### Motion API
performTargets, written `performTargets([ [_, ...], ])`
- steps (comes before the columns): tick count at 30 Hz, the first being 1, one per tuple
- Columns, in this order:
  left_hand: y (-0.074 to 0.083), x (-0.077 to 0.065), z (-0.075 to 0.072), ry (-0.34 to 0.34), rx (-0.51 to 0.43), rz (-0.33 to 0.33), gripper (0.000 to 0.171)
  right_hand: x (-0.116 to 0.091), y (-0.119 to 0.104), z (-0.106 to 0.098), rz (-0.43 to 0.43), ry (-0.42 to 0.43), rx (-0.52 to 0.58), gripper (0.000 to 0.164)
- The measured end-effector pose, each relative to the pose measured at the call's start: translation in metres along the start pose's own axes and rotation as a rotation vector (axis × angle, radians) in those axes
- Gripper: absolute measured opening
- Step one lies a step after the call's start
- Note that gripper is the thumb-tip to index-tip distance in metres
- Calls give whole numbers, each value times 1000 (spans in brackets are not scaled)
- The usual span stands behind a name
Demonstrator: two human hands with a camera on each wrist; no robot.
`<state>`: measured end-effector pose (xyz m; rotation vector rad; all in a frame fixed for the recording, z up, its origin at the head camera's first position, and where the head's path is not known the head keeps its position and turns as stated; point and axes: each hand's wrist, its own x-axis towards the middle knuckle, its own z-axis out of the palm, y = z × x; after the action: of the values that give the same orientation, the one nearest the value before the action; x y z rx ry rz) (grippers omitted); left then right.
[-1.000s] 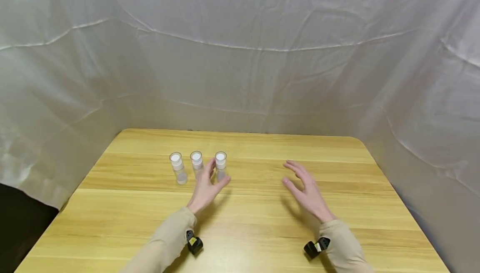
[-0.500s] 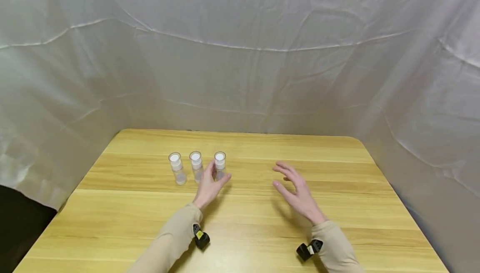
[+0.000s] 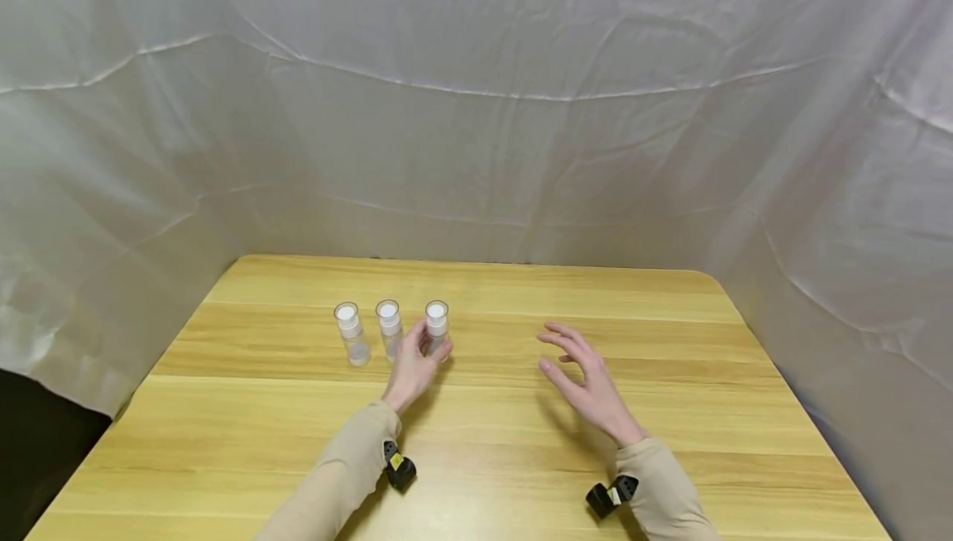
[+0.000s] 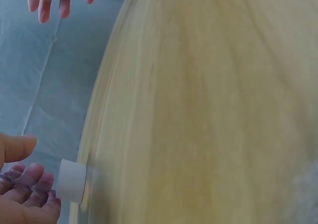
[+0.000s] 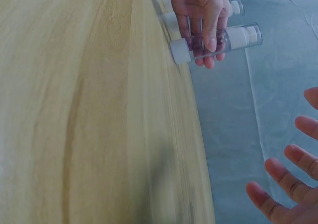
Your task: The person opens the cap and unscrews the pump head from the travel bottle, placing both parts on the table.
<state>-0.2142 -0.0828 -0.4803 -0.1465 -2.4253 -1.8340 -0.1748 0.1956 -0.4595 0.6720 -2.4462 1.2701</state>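
Observation:
Three clear bottles with white tops under transparent caps stand in a row left of centre on the table: a left one (image 3: pixel 352 334), a middle one (image 3: pixel 389 329) and a right one (image 3: pixel 437 324). My left hand (image 3: pixel 411 366) has its fingers and thumb around the lower body of the right bottle. In the right wrist view the thumb lies across this bottle (image 5: pixel 241 37), above its white base (image 5: pixel 180 51). My right hand (image 3: pixel 591 388) hovers over the table to the right, fingers spread and loosely bent, holding nothing.
The wooden table (image 3: pixel 491 475) has a far edge behind the bottles. Pale fabric sheeting (image 3: pixel 476 152) hangs at the back and both sides. The middle bottle stands close beside my left fingers. A small black device sits at each wrist.
My left thumb and fingers have drawn in around the right bottle. My right hand has moved left, toward the middle of the table. The bottles stand in the same places.

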Motion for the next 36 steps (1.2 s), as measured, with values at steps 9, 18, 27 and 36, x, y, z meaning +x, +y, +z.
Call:
performTargets([
  [9,1,-6,0,-19,-12,31,36,0,-1,1,-6,-2,11,36],
  [18,10,-23,10,-177,65,96,37,-1,-3,4,-19,6,22,36],
  [27,13,-31,19,-417,90,247,40,3,-10,12,-116,17,65,42],
  [36,17,-33,25,-520,4,191,40,10,-17,24,-203,-56,137,52],
])
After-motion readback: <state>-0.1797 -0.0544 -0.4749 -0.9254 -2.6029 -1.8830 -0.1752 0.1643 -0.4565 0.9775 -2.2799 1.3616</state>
